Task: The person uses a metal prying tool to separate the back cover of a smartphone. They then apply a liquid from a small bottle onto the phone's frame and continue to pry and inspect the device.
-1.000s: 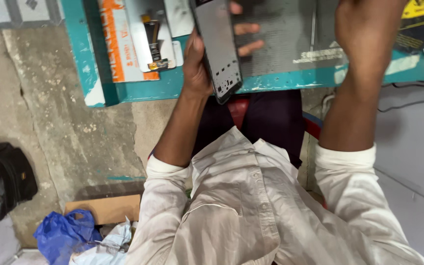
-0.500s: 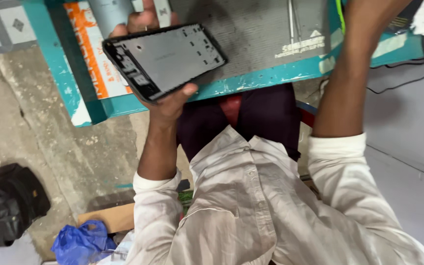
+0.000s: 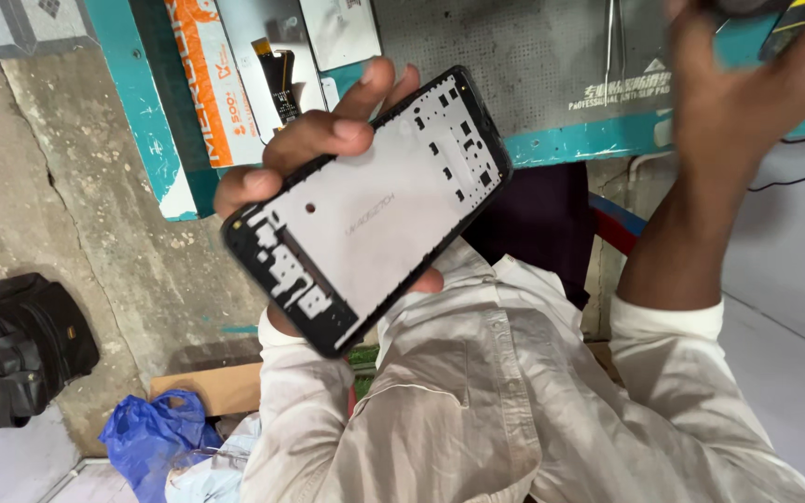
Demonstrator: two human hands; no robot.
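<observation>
I see a black-rimmed phone frame (image 3: pixel 365 210) with a pale grey inner plate dotted by dark cutouts. Behind the phone frame lies a speckled grey mat (image 3: pixel 514 47) edged in teal. Left of the phone frame is an orange-and-white box (image 3: pixel 207 79). Below it: cream shirt (image 3: pixel 477 401), blue bag (image 3: pixel 151 438), black bag (image 3: pixel 20 345).

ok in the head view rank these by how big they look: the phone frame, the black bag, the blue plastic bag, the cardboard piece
1. phone frame, though it is held close to the camera in the left hand, which inflates it
2. black bag
3. blue plastic bag and cardboard piece: they look alike, and both are partly hidden, so no ranking
</observation>
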